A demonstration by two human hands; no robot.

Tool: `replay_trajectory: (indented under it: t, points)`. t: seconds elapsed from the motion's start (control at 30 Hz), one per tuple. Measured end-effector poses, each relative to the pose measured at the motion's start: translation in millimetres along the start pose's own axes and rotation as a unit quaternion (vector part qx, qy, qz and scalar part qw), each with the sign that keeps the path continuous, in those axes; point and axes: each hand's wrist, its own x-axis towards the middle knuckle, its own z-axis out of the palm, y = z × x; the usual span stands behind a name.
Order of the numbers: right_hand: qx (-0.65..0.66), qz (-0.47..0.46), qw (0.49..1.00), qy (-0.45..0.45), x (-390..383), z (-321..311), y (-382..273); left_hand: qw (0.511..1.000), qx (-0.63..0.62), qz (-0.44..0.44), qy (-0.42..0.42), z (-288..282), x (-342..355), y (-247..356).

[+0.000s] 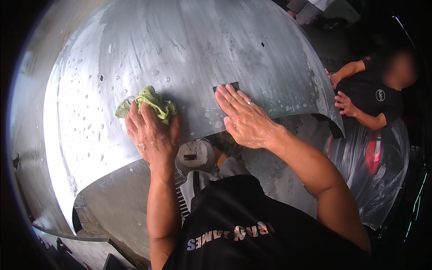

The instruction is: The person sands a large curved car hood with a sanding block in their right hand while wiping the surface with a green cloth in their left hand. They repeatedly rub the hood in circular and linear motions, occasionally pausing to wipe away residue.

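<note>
A large silver-grey car hood (193,54), wet and dotted with drops and streaks, curves in front of me. My left hand (154,135) rests near its close edge, fingers curled round a crumpled yellow-green cloth (155,102) that touches the surface. To the right, my right hand (245,114) lies flat with fingers stretched out and the thumb apart. Its fingertips press on a small black sheet (232,86) that looks like sandpaper, mostly hidden under them.
Below the hood's near edge stands a round whitish bucket (184,164) with a dark block (190,157) on top. A co-worker in a dark shirt (382,90) has both hands at the right edge. Clear plastic sheeting (355,166) hangs below. Another person (308,10) stands at the far right.
</note>
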Motion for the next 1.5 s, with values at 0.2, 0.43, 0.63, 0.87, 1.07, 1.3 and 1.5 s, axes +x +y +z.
replay_trajectory:
  t: [0.2,0.43,0.63,0.87,1.07,1.3,1.5]
  points:
    - [-0.060,0.037,0.997,0.034,51,-22,14,1.000,-0.019,0.011,-0.005,1,6,8]
    - [-0.097,0.056,0.994,-0.017,7,-10,8,1.000,-0.003,0.003,0.003,3,4,5]
    - [-0.074,0.049,0.996,-0.001,17,-16,12,1.000,-0.011,-0.001,0.002,0,5,2]
    - [-0.086,0.071,0.994,0.012,65,-34,33,1.000,-0.024,0.003,0.004,3,11,10]
    - [-0.065,0.050,0.995,-0.064,-21,-11,10,1.000,-0.014,0.001,0.000,1,2,0]
    - [-0.079,0.090,0.993,0.020,91,-33,50,1.000,-0.029,0.006,-0.008,0,11,11]
    - [-0.079,0.001,0.997,0.005,18,6,-1,1.000,-0.015,0.017,0.007,2,9,5]
